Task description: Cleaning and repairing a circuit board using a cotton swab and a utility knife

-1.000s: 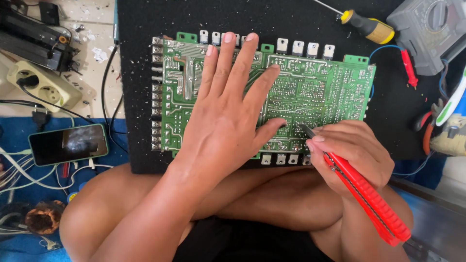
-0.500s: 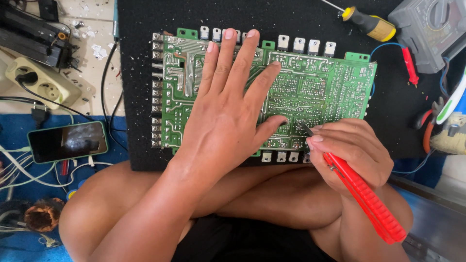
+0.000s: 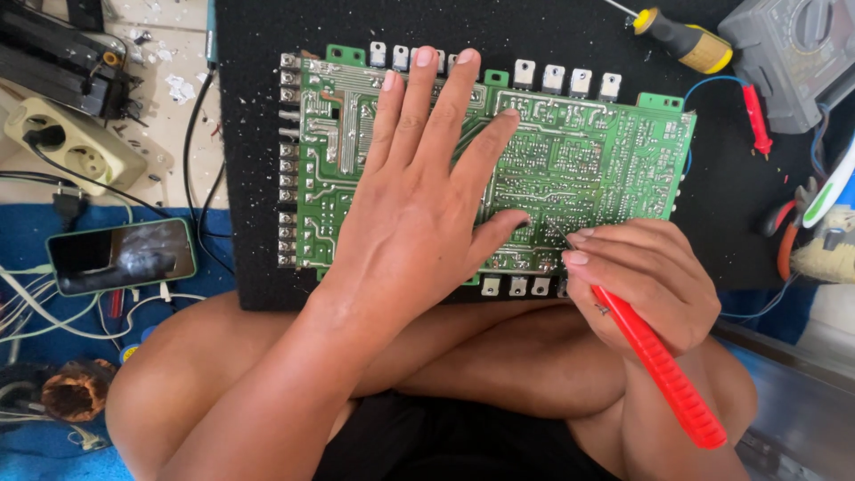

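A phone [image 3: 122, 256] lies at left. The left hand [image 3: 419, 205] presses flat, fingers spread, on the board [image 3: 588, 169] at centre frame. The right hand [image 3: 646, 281] grips a red tool [image 3: 659, 370], tip on the board's lower edge; work looks underway.

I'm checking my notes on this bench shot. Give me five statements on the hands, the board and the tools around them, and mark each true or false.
1. The left hand lies flat on the green circuit board. True.
2. The right hand holds a blue tool. False: it holds a red-handled tool.
3. The board rests on a black mat. True.
4. The yellow-handled screwdriver lies on the board. False: it lies on the mat above it.
5. A phone lies left of the mat. True.
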